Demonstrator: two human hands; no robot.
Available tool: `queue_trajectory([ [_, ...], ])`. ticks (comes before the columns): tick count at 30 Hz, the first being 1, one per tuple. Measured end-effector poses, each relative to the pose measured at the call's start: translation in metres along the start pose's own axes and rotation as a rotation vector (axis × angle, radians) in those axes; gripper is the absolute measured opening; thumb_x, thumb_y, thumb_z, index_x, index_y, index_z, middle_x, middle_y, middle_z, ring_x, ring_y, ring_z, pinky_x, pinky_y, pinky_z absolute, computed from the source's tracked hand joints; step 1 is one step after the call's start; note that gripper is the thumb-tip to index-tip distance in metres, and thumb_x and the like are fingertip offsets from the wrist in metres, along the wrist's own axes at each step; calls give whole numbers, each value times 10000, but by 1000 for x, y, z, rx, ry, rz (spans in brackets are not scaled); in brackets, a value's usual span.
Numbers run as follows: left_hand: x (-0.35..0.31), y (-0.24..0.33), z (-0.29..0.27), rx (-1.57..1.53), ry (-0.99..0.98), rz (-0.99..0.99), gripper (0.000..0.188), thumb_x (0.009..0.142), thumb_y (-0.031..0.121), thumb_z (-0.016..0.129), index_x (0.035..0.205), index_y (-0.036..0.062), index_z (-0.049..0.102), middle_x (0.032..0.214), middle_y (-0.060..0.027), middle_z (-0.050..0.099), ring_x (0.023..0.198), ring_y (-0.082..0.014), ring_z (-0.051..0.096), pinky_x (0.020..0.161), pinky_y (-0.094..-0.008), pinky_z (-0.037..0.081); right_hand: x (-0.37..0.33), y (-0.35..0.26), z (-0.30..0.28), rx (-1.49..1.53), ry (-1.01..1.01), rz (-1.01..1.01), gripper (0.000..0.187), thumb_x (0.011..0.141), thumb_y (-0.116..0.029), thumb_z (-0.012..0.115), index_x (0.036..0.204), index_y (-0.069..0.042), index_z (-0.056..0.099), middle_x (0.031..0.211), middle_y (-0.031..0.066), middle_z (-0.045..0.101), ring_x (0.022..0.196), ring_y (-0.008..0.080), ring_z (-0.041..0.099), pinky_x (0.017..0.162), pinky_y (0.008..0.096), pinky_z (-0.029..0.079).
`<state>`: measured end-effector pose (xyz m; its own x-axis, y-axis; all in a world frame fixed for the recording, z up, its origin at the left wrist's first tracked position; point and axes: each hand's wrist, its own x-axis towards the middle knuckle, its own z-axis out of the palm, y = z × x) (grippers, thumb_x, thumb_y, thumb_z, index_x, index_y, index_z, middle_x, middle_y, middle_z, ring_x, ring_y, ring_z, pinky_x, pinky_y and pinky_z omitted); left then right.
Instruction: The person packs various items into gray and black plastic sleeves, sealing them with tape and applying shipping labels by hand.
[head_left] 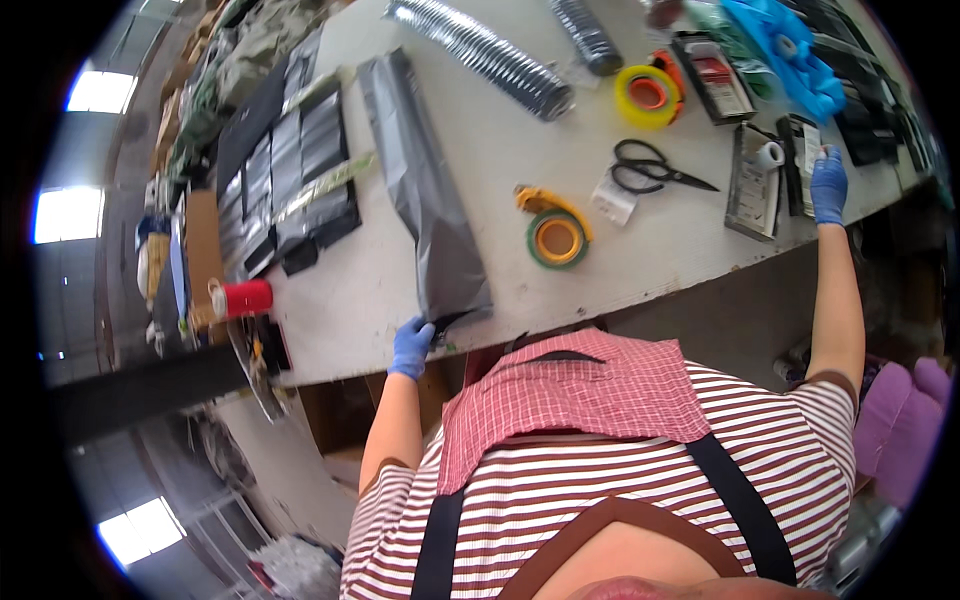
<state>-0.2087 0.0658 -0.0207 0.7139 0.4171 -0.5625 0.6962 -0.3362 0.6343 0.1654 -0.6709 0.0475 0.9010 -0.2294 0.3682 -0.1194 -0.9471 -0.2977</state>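
Note:
My left hand (410, 347), in a blue glove, is closed on the near end of a long grey plastic bag (432, 220) that lies lengthwise on the table. Dark material shows at the bag's near end, by my fingers. On the far right, my right hand (829, 188), also gloved in blue, reaches to a narrow box (803, 165) holding white printed slips. Its fingers are drawn together at the box's edge; whatever they pinch is too small to make out. Beside that box stands an open grey box (752, 190) with a small white roll in it.
Black-handled scissors (645, 170), a tape dispenser (557, 238) and a yellow tape roll (648, 95) lie mid-table. Stacks of grey packets (300, 165) sit at left near a red spool (245, 298). Rolls of shiny film (490, 60) and blue plastic (785, 50) lie farther back.

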Motion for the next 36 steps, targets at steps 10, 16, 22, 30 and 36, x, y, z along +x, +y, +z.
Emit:
queue_trajectory([
  [10,-19,4,12,-91,-215,45,213,846,122,690,1011,-9,661,791,-68,678,663,-135,596,586,-302,485,-232,-340,-36,1257,-982,164,298,860,-137,617,1128,-7,619,883,-2,594,757,73,534,698,216,448],
  [16,0,-25,13,132,-219,313,309,797,228,720,998,-2,668,894,-191,703,806,-316,675,752,-402,515,-353,-473,-3,1249,-1294,21,304,879,-142,646,1137,19,644,884,32,654,734,90,589,674,245,504],
  [22,10,-40,18,-31,-336,331,312,846,83,681,1133,-34,643,975,-88,710,846,-143,625,788,-312,508,-405,-461,47,466,-1336,-315,227,822,-133,657,1026,-54,716,734,78,660,669,158,618,626,290,516],
  [30,6,-30,13,-113,-389,419,327,809,165,708,1081,-11,664,941,-180,713,845,-265,677,781,-367,513,-442,-480,57,1226,-1023,836,115,900,-78,600,983,-35,667,852,46,631,702,133,599,566,259,487],
  [36,5,-25,9,-147,-449,384,313,829,178,703,1043,-45,653,899,-153,712,801,-246,663,753,-356,514,-453,-452,94,462,-707,-707,196,843,-110,653,1037,-85,643,1005,133,634,846,321,636,804,406,541],
])
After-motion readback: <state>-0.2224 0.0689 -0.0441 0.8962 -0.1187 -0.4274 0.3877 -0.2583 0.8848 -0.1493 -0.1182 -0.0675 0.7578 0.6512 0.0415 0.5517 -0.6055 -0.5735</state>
